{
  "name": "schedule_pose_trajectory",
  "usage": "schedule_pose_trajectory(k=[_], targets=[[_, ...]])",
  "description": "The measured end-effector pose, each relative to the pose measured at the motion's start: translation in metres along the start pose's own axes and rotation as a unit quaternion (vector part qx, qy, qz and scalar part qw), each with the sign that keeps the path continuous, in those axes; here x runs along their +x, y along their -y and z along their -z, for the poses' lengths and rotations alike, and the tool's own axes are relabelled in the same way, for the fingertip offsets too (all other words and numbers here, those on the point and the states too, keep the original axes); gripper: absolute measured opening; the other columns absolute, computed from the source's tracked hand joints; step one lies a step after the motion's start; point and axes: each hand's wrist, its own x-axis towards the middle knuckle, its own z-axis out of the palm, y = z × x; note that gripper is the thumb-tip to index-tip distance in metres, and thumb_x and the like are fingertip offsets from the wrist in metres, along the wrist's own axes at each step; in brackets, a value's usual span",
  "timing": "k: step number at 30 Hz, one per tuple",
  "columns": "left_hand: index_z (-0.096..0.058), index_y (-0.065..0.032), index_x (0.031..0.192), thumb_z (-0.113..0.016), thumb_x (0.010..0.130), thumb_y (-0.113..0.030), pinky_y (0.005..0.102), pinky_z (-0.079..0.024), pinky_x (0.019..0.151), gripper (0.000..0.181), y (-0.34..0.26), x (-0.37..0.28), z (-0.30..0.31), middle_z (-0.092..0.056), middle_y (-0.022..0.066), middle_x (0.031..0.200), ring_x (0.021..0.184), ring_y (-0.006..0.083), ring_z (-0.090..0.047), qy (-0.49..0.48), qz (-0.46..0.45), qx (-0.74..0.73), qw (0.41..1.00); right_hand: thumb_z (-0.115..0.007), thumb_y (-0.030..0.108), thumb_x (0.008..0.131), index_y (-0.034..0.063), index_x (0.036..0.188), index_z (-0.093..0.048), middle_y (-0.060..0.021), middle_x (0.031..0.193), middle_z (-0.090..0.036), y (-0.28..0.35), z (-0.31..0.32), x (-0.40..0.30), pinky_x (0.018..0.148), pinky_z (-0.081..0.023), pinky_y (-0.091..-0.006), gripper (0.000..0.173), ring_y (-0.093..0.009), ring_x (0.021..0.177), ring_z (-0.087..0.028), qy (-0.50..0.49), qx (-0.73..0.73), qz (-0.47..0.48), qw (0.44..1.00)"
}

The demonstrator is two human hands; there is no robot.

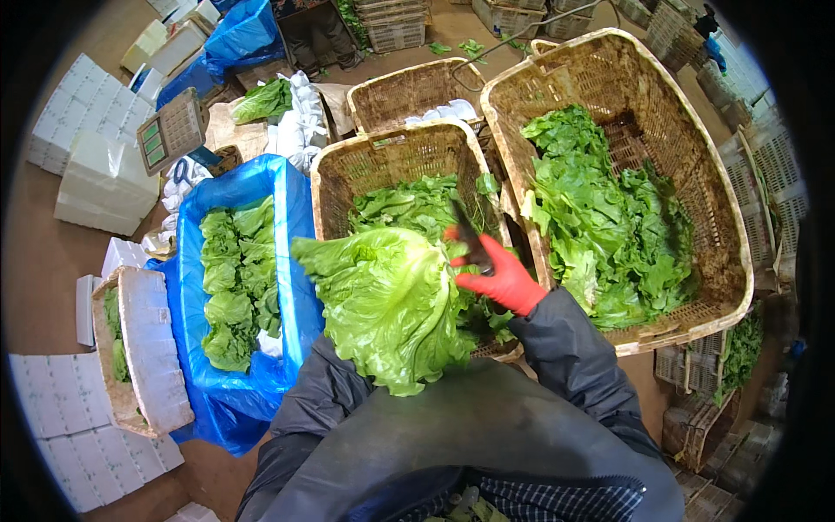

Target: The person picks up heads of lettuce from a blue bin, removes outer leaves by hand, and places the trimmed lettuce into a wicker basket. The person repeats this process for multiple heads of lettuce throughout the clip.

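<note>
A large head of leafy green lettuce (398, 293) is up in front of my apron, its pale stem end turned to the right. My left sleeve (326, 378) runs in under the leaves, and the lettuce hides my left hand. In a red glove, my right hand (502, 277) grips a dark, blurred knife-like tool (473, 238) beside the stem end. Below both is a stained plastic crate (336, 160) with loose green leaves (411, 202) in it.
To the left stands a box lined with blue plastic (186, 261), holding rows of lettuce (238, 287). A larger crate (711, 176) of lettuce (593, 228) stands right. A scale (171, 130), white foam boxes (107, 186) and a person's legs (319, 42) are farther off.
</note>
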Motion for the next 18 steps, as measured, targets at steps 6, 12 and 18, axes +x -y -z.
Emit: schedule_pose_trajectory(k=[6,12,18], targets=[[-0.02,-0.0093,0.142,-0.062,0.079,-0.035,0.0382,-0.041,0.097,0.08,-0.001,-0.019,-0.001,-0.043,0.0145,0.131,0.116,0.0253,-0.047,-0.002,0.003,0.026,1.0,-0.06,0.02,0.085,0.0038,0.107,-0.059,-0.0054,0.091,-0.064,-0.03,0.011,0.008,0.054,-0.043,-0.0236,0.027,-0.012,0.072,-0.062,-0.111,0.069,-0.19,0.973],[-0.021,-0.0096,0.142,-0.058,0.081,-0.039,0.0388,-0.04,0.097,0.077,-0.002,-0.022,-0.004,-0.041,0.0144,0.132,0.117,0.0262,-0.046,-0.01,-0.005,0.035,0.999,-0.066,0.027,0.083,-0.0003,0.112,-0.059,0.0006,0.093,-0.062,0.008,0.008,0.01,0.067,-0.044,-0.0228,0.041,-0.006,0.082,-0.054,0.086,0.086,-0.121,0.985],[-0.022,-0.0099,0.141,-0.054,0.083,-0.043,0.0394,-0.039,0.098,0.074,0.016,-0.013,-0.008,-0.04,0.0143,0.134,0.119,0.027,-0.045,-0.023,-0.011,-0.017,1.0,-0.07,0.029,0.079,0.007,0.087,-0.062,0.007,0.073,-0.053,-0.027,-0.016,-0.003,0.063,-0.041,-0.0245,0.024,-0.007,0.066,-0.049,-0.174,0.197,-0.107,0.959]])
